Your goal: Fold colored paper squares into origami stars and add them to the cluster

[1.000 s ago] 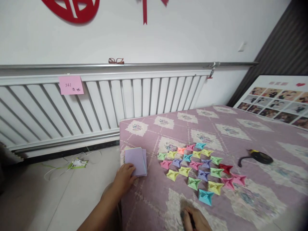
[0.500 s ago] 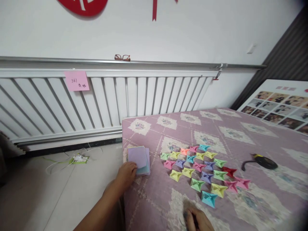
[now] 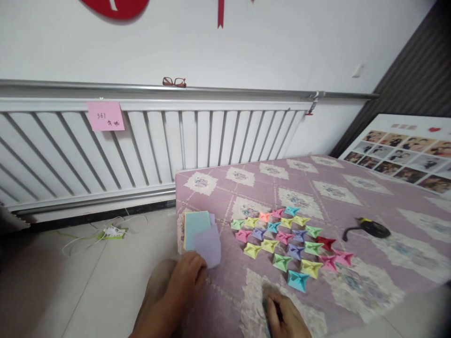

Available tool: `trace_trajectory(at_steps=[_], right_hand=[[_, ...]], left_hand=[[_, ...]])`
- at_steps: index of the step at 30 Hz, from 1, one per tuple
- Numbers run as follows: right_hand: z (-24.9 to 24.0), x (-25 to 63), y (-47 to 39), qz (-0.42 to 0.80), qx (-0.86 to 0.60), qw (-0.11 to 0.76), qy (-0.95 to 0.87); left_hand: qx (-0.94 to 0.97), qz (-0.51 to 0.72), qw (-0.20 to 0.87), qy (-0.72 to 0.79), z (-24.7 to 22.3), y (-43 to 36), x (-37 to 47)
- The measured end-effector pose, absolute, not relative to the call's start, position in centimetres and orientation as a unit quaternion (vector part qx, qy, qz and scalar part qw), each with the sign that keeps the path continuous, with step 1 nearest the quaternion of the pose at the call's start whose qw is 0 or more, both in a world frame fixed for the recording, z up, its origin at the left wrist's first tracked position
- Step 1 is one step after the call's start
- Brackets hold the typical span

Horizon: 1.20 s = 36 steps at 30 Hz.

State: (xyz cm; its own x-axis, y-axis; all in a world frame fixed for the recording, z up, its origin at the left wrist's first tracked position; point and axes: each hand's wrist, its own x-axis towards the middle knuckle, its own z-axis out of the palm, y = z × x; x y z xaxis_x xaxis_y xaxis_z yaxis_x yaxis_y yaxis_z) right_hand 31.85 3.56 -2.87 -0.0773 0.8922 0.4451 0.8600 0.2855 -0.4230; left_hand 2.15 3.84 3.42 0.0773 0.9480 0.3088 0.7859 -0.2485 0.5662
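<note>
My left hand [image 3: 192, 274], at the near left edge of the bed, pinches a purple sheet of paper [image 3: 209, 246] by its lower corner. The sheet is tilted across a stack of coloured paper [image 3: 198, 223] whose top sheet is light blue. Nearer to me, my right hand [image 3: 284, 314] rests on the patterned cover with its fingers curled; whatever they hold, if anything, is hidden. Beyond it stand several folded paper pieces in loose rows, among them a blue one [image 3: 298, 280], a yellow one [image 3: 311, 268] and a red one [image 3: 325, 242].
A black and yellow tape measure [image 3: 375, 228] lies to the right on the purple bedcover [image 3: 225, 300]. Behind the bed runs a white radiator [image 3: 207, 136], with glasses [image 3: 174, 82] on the pipe above. A power strip [image 3: 112, 232] with cables lies on the floor.
My left hand has drawn the purple sheet off the stack towards me, baring the light blue sheet. My right hand stays curled on the cover. The view has shifted slightly.
</note>
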Motion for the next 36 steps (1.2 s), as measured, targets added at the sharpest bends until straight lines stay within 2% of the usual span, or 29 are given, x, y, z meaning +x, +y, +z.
trace_trajectory(at_steps=[5, 9, 12, 16, 23, 36], right_hand=[[-2.6, 30.9, 2.6, 0.012, -0.565, 0.338, -0.753], [-2.8, 29.6, 0.7, 0.019, -0.512, 0.290, -0.808], [-3.3, 29.1, -0.4, 0.047, -0.473, 0.262, -0.840], [-3.6, 29.2, -0.9, 0.070, -0.451, 0.268, -0.848], [-2.5, 28.9, -1.3, 0.103, -0.470, 0.241, -0.843], [-3.0, 27.6, -1.0, 0.030, -0.557, 0.282, -0.781]], left_hand=[[0.793, 0.268, 0.162, 0.522, -0.3, -0.8, 5.8], [0.828, 0.271, 0.144, 0.469, -2.8, -2.8, 7.2], [0.845, 0.270, 0.124, 0.444, -2.9, -3.8, 7.4], [0.852, 0.261, 0.155, 0.427, -1.8, -4.7, 6.6], [0.780, 0.221, 0.187, 0.555, -1.7, -4.0, 4.9], [0.688, 0.179, 0.210, 0.671, 0.1, -2.2, 5.7]])
